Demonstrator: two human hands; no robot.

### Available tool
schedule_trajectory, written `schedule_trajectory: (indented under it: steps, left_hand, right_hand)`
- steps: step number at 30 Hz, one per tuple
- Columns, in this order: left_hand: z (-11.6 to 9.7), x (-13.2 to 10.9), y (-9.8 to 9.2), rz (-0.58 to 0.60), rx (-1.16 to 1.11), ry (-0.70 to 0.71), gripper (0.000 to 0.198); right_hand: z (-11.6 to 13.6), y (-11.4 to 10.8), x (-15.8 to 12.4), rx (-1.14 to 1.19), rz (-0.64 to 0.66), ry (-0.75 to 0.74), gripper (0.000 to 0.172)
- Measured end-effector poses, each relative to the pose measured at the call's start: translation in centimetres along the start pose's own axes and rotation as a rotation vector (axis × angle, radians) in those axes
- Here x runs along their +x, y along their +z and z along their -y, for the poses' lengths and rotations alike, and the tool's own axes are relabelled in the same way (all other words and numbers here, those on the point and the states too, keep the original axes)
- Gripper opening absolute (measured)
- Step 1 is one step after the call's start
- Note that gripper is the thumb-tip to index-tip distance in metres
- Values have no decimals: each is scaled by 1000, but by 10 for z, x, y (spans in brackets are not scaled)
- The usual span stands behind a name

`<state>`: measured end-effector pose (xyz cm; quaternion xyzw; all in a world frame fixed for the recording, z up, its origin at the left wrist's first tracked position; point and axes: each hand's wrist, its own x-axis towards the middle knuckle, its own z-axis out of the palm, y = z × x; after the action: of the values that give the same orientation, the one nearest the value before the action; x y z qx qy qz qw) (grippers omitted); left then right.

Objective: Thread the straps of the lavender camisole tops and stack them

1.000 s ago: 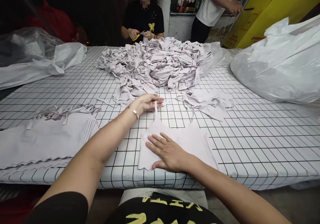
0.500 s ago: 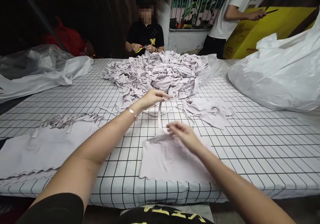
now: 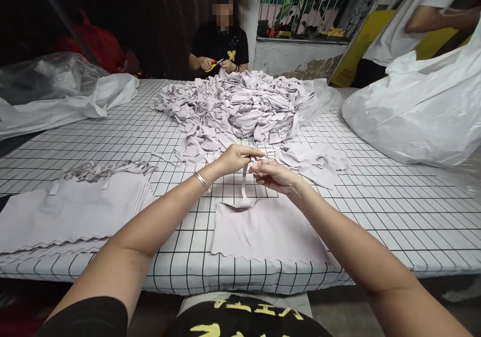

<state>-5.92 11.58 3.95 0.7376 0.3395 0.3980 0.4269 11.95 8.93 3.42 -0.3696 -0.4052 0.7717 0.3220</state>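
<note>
Pale garment (image 3: pixel 268 232) below left grip (image 3: pixel 236 159), strap (image 3: pixel 244 184) held there, right grip (image 3: pixel 277 176) narrow just beside

That's a black top (image 3: pixel 240 322) over there, with yellow lettering (image 3: pixel 259 308) across the front in two rows, the strokes blocky and angular; I can't make out the words from here. The left sleeve (image 3: pixel 90 317) is plain black and short, stopping above the elbow. A slim, shiny silver bracelet (image 3: pixel 200 178) circles the left wrist, and both forearms are bare.
</note>
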Motion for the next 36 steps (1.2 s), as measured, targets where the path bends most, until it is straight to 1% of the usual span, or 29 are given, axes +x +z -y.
schedule_trajectory:
  steps: [3, 5, 9, 12, 14, 15, 17, 19, 20, 21, 22, 24, 26, 28, 29, 31, 33, 36]
  left_hand:
    - [7, 2, 1, -25, 56, 9, 37]
    - [9, 7, -1, -26, 60, 17, 39]
    - [9, 19, -6, 2, 72, 66, 42]
    - [8, 29, -10, 12, 94, 89, 40]
    - [8, 35, -13, 13, 114, 53, 41]
    - [8, 36, -15, 11, 141, 25, 40]
    - [4, 35, -18, -43, 238, -9, 37]
    - [-5, 23, -16, -149, 338, -8, 29]
    - [-10, 13, -13, -192, 369, -4, 23]
    - [-15, -1, -8, -204, 384, -10, 16]
    - [-19, -16, -2, -179, 387, -34, 11]
    - [-23, -51, 16, -43, 415, -123, 17]
    - [-20, -84, 36, 93, 517, -229, 20]
    - [-13, -108, 54, 167, 644, -316, 25]
    - [-8, -115, 60, 181, 694, -347, 27]
    - [-2, -122, 65, 185, 733, -391, 24]
    - [2, -124, 65, 182, 709, -412, 21]
    - [2, -125, 58, 177, 627, -449, 17]
  right_hand:
    - [-4, 2, 0, -33, -7, 23, 31]
    - [-5, 1, 2, -51, 11, 35, 32]
    - [3, -6, 8, -112, 42, -5, 37]
    - [11, -10, 13, -140, 81, -30, 31]
    - [16, -11, 16, -161, 90, -33, 29]
    - [18, -11, 19, -178, 72, -30, 27]
    - [24, -13, 26, -207, -26, -45, 20]
    - [34, -16, 35, -196, -170, -98, 11]
    - [39, -18, 39, -177, -235, -128, 7]
    - [44, -21, 44, -159, -284, -151, 6]
    - [49, -23, 47, -149, -316, -158, 7]
    - [51, -27, 51, -165, -328, -125, 10]
    - [44, -29, 49, -206, -297, -75, 11]
    - [29, -28, 41, -232, -260, -39, 12]
    - [20, -27, 36, -232, -246, -26, 14]
    - [2, -25, 21, -207, -227, -2, 18]
    - [-13, -21, 5, -184, -204, 30, 24]
    - [-34, -14, -17, -199, -169, 62, 31]
